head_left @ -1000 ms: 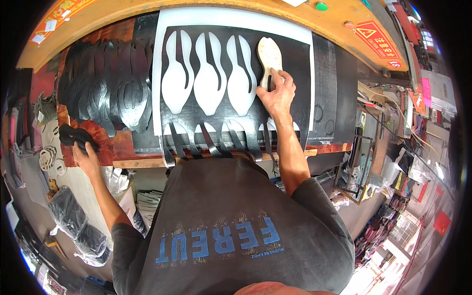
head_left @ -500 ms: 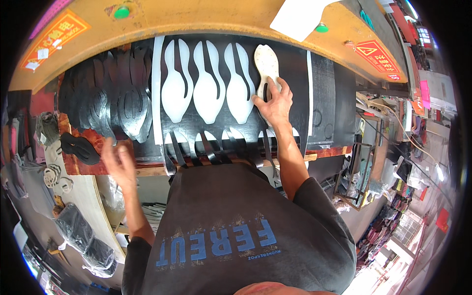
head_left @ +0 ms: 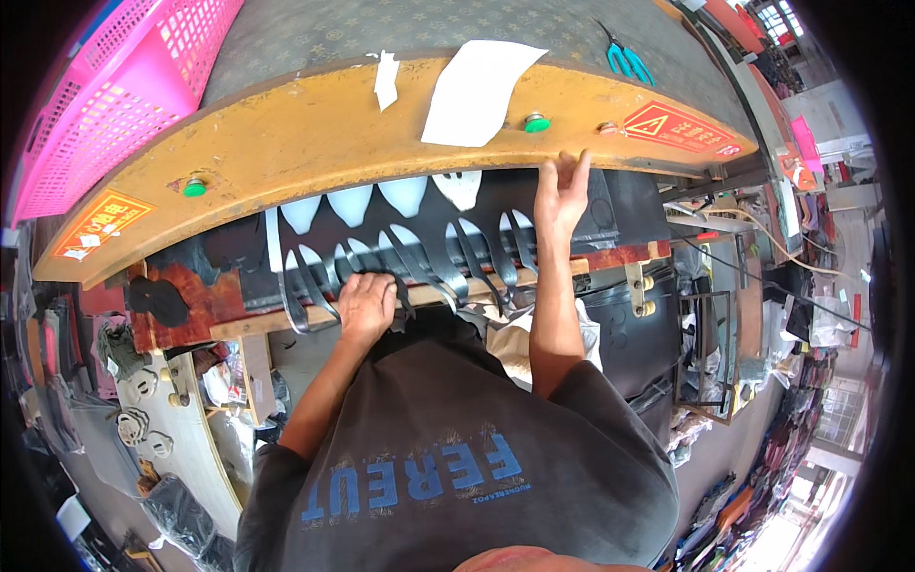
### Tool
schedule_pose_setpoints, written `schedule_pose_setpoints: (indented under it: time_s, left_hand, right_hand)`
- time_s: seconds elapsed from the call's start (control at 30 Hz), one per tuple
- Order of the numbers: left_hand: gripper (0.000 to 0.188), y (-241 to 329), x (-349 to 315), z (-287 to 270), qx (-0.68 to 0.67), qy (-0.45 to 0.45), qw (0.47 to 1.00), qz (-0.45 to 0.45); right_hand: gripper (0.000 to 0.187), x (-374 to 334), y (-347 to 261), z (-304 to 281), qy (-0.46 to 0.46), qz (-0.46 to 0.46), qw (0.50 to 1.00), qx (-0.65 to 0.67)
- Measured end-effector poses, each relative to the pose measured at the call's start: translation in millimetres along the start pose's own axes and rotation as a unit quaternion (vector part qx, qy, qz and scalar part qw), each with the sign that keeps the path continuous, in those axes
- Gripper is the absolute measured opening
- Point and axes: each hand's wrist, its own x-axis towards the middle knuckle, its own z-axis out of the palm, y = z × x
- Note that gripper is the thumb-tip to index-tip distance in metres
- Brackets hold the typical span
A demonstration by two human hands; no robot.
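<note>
My left hand [head_left: 367,303] rests at the table's front edge, fingers curled down among the black curved strips [head_left: 405,255]. What lies beneath those fingers is hidden. Raised close to the lower edge of the yellow beam [head_left: 381,143], my right hand [head_left: 562,195] has its fingers apart and nothing visible in it. The beam hides the upper parts of several white shaped pieces [head_left: 402,196] and of one cream piece with small holes [head_left: 459,189]. They lie on a black board [head_left: 519,195].
A black shaped piece [head_left: 159,300] lies on the reddish tabletop [head_left: 205,296] at left. Green buttons [head_left: 537,123] sit on the beam, with a white sheet [head_left: 481,91] over its edge. Above are teal-handled snips [head_left: 629,65] and a pink basket [head_left: 124,105].
My right hand has left the cream piece and risen to the beam. My left hand has moved right to the front strips. The beam now covers much of the white pieces.
</note>
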Motion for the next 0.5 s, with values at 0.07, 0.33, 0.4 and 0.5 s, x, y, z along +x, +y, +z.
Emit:
schedule_pose_setpoints:
  time_s: [0.07, 0.33, 0.4, 0.5]
  left_hand:
    - [0.011, -11, 19, 12, 0.059, 0.035, 0.998, 0.007]
    - [0.011, -41, 85, 28, 0.088, 0.055, 0.994, -0.016]
    - [0.012, -46, 96, 30, 0.090, 0.063, 0.994, 0.001]
    - [0.014, -49, 109, 29, 0.077, 0.074, 0.994, -0.007]
  right_hand:
    - [0.076, 17, -9, 12, -0.103, -0.146, 0.973, -0.144]
    - [0.022, 11, -16, 15, -0.102, -0.085, 0.989, -0.057]
    - [0.029, 23, -11, 23, -0.181, 0.019, 0.982, -0.051]
    - [0.036, 32, -3, 23, -0.202, 0.045, 0.976, -0.071]
